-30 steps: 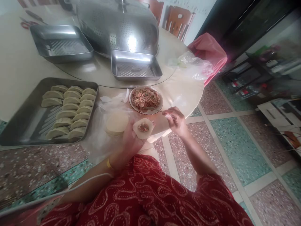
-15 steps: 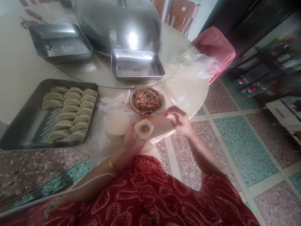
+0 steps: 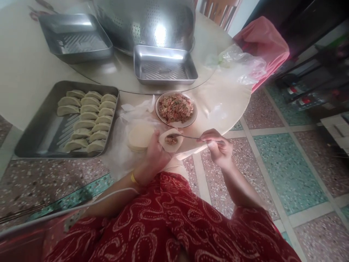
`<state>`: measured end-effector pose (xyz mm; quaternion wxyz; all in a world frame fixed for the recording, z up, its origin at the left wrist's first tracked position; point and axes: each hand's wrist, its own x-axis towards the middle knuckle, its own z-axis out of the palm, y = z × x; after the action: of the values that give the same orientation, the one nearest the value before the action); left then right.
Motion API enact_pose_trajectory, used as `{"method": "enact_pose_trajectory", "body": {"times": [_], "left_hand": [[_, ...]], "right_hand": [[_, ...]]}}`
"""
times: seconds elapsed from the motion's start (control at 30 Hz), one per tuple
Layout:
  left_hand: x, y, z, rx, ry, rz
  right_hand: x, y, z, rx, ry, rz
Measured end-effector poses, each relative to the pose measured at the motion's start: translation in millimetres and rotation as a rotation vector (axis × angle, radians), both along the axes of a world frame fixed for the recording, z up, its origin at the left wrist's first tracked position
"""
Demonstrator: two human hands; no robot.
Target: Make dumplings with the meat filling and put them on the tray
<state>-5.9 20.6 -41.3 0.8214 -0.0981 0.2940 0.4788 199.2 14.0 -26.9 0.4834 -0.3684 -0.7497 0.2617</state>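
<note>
My left hand cups a round dumpling wrapper with a dab of minced filling in its middle. My right hand grips a thin metal spoon whose tip rests on the filling in that wrapper. Just beyond sits a bowl of minced filling near the table's edge. A stack of plain round wrappers lies on clear plastic left of my left hand. A metal tray at the left holds several folded dumplings in rows.
Two empty steel trays and a large perforated metal dome cover stand on the round turntable behind. A crumpled clear bag and a pink cloth lie at the table's right edge. Tiled floor spreads to the right.
My right hand has drawn back from the bowl and brought the spoon over to the wrapper in my left hand. The view has shifted slightly.
</note>
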Motion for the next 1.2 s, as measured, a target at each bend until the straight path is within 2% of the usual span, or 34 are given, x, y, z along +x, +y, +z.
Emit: {"method": "enact_pose_trajectory", "body": {"times": [0.17, 0.33, 0.57, 0.77, 0.83, 0.97, 1.2], "left_hand": [[-1.4, -6.3, 5.0, 0.013, 0.014, 0.024], [-2.4, -14.8, 5.9, 0.073, 0.011, -0.001], [-1.1, -23.5, 11.7, 0.083, 0.055, 0.021], [-0.7, -25.9, 20.1, 0.072, -0.012, 0.044], [-0.7, -26.4, 18.8, 0.082, -0.026, 0.044], [-1.0, -28.0, 16.5, 0.097, -0.027, 0.030], [0.5, -27.9, 19.0, 0.074, 0.021, 0.047]], "right_hand": [[5.1, -11.4, 6.7, 0.131, -0.040, -0.035], [1.6, -24.3, 10.7, 0.061, 0.063, -0.071], [-9.5, -36.7, 17.6, 0.046, 0.043, -0.086], [-6.7, -38.2, 20.1, 0.346, -0.072, -0.160], [-9.0, -39.8, 18.9, 0.388, -0.140, -0.161], [-13.1, -43.8, 18.3, 0.360, -0.200, -0.147], [-9.6, -46.2, 16.2, 0.341, -0.175, -0.108]]}}
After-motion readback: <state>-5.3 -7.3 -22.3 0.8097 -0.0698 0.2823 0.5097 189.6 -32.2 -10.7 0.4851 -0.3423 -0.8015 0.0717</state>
